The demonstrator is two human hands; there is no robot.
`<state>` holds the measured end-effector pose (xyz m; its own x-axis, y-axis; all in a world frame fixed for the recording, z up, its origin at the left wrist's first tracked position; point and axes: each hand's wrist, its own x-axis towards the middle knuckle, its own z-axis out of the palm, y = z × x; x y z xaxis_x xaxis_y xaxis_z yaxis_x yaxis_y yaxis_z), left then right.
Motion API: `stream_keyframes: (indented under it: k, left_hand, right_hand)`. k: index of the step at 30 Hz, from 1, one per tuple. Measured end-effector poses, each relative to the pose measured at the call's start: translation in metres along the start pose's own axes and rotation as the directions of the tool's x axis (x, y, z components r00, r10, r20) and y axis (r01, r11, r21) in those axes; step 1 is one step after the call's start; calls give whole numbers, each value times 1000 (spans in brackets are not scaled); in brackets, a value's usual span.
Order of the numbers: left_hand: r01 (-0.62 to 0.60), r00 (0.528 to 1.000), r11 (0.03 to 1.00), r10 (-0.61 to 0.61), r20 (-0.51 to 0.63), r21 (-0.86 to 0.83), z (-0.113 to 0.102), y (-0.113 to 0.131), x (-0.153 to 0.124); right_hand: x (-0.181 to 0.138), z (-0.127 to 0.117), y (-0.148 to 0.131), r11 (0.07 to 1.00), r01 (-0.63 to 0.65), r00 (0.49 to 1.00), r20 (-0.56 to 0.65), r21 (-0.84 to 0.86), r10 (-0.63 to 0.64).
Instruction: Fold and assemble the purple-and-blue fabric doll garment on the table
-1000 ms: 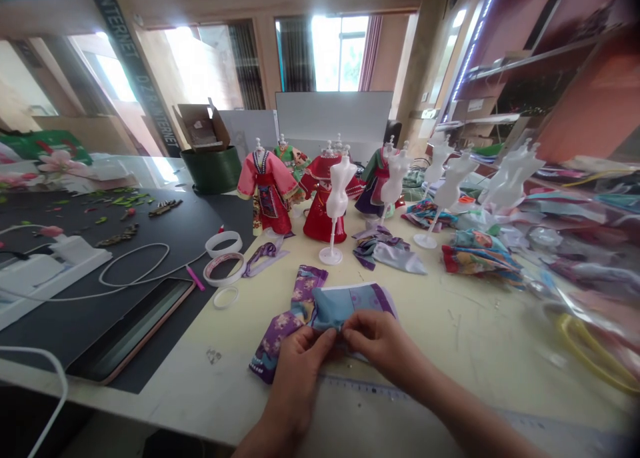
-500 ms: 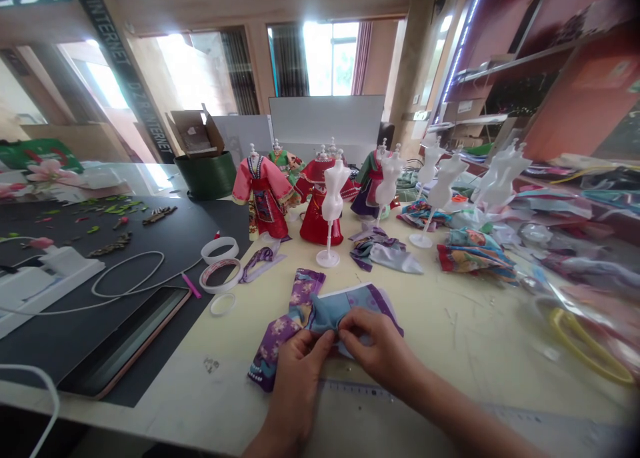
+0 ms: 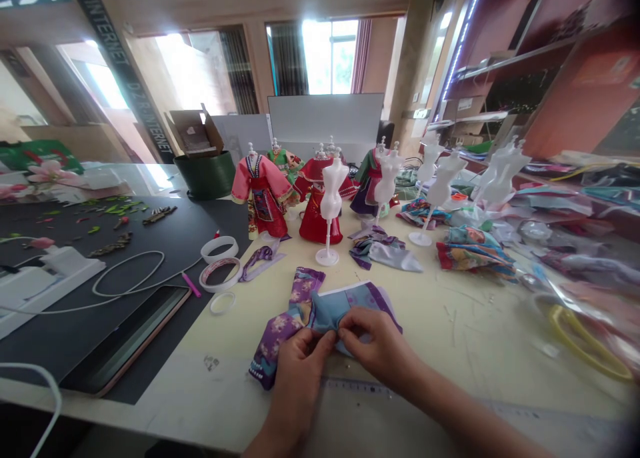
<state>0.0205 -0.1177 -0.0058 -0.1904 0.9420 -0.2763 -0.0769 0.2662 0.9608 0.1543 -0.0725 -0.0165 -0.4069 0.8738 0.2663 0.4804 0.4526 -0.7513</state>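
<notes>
Fingertips of the left hand [image 3: 296, 371] and the right hand [image 3: 373, 338] close together, both pinching a fold of a purple floral and pale blue fabric piece [image 3: 325, 315] (the exact grip mostly hidden under the fingers). That cloth lying on a cream tabletop [image 3: 450, 351], near its front edge, just above a long transparent ruler [image 3: 356, 386]. Farther ahead, a bare white plastic dress form on a round stand [image 3: 330, 198], right in front of a red doll gown [image 3: 320, 228] and beside a pink-and-red doll robe [image 3: 263, 198]. To the left, white rings of tape [image 3: 219, 247] near the edge of a black mat [image 3: 150, 225]; to the right, a heap of multicoloured folded fabric [image 3: 473, 255].
</notes>
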Motion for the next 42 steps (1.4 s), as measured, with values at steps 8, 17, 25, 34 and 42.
stream_keyframes:
  k: [8,17,25,34,42]
  left_hand:
    - [-22,1000,999,21,12,26,-1,-3,1]
    - [5,1000,1000,-5,7,10,0,-1,-2]
    - [4,999,999,-2,34,-51,-1,0,0]
    - [24,999,986,-19,32,-165,-2,0,0]
    - [48,998,970,-38,49,-238,-2,1,0]
  right_hand:
    - [0,1,1,1000,-10,1000,14,8,10]
    - [3,-1,2,991,-91,995,59,99,86]
    - [5,-3,1,937,-227,970,142,265,195]
    - [7,-3,6,868,-300,951,194,395,240]
    - [8,-6,2,726,-424,905,279,541,320]
